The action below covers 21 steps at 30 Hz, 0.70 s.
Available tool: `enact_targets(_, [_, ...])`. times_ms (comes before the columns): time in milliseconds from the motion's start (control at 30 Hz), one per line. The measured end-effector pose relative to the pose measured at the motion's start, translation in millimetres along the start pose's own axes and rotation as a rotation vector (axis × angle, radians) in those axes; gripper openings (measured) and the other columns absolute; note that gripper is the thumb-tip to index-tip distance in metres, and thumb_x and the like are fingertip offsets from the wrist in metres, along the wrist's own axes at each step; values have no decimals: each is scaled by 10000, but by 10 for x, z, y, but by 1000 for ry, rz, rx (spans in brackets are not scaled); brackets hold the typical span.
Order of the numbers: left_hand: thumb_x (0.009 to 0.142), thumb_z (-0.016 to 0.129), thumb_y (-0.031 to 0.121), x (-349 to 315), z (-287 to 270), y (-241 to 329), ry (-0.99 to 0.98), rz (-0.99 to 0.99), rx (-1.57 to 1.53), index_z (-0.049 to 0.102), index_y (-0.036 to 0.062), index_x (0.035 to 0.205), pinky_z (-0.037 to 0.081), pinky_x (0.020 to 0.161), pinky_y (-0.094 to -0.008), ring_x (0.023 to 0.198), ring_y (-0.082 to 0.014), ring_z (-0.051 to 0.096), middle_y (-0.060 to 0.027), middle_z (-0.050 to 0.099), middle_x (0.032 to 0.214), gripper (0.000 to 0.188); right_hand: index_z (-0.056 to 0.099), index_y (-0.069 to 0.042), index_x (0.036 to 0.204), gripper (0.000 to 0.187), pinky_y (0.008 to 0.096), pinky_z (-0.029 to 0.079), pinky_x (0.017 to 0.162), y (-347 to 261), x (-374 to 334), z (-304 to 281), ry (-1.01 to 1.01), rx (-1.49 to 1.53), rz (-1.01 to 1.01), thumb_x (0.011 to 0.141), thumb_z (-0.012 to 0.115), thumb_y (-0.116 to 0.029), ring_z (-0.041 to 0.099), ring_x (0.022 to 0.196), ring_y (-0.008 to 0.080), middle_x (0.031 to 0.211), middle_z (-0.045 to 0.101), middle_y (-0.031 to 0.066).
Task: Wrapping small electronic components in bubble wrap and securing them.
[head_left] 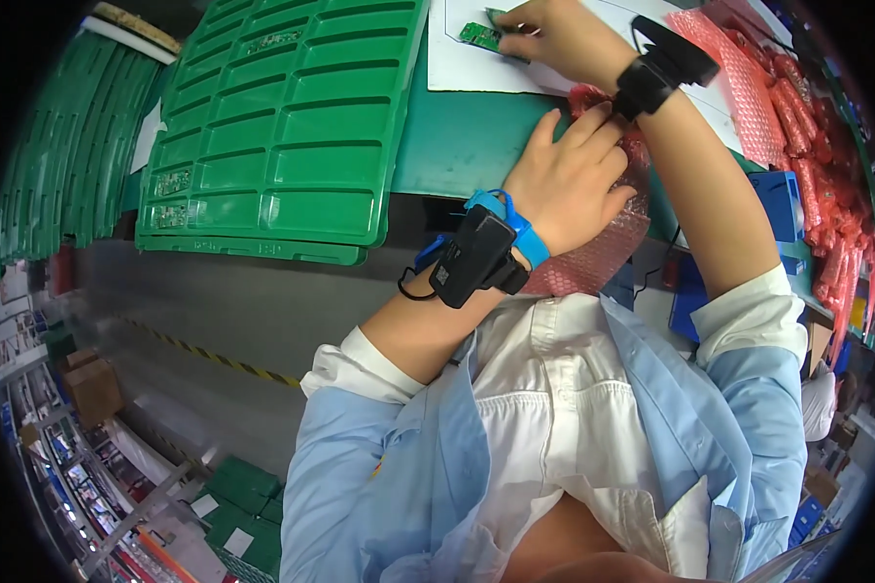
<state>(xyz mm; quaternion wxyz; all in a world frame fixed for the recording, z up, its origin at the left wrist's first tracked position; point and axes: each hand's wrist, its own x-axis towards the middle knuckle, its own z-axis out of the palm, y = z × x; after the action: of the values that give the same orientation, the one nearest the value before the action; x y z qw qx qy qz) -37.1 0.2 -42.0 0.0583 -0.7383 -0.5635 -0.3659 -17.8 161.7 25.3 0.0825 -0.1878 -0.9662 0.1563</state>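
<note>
Here, the right hand (546, 37) pinches a circuit board (479, 37) over the white sheet (457, 74) (exact grip hard to tell), while the left hand (574, 183) spreads loosely across red bubble wrap (608, 251). A few boards (172, 182) already lie in the green tray (326, 212); this one is outside.

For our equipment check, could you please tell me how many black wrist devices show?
2: one black device strapped behind the left hand, another behind the right hand.
</note>
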Motion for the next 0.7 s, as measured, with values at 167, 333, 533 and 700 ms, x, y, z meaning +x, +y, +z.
enact_targets(167, [829,691,313,-3,-51,40,34,7,-34,648,78,963,361,1037,-516,1303,-270,463,-84,558,1361,274,693,24,1081,249,328,525,730,177,-280,-239,456,387,340,929,621,-159,681,844,204,937,728,126])
enact_targets(333, [834,687,308,-7,-31,27,8,15,-23,649,76,933,352,1045,-520,1300,-289,459,-75,548,1383,255,671,17,1135,233,292,525,789,674,-914,-351,367,763,453,967,598,-128,642,896,128,993,698,54])
enact_targets(533, [836,690,307,-34,-40,41,27,-9,34,655,88,896,358,1007,-485,1234,-322,479,-53,561,1370,230,661,-3,1084,180,245,490,777,143,-1294,-136,346,721,476,982,608,-141,599,865,70,923,659,-7])
enact_targets(700, [830,694,309,1,-41,53,23,5,53,657,98,895,362,976,-463,1199,-316,489,-41,571,1361,224,663,-2,1054,160,232,492,729,176,-1330,-10,426,594,418,977,613,-134,592,809,71,911,659,-7])
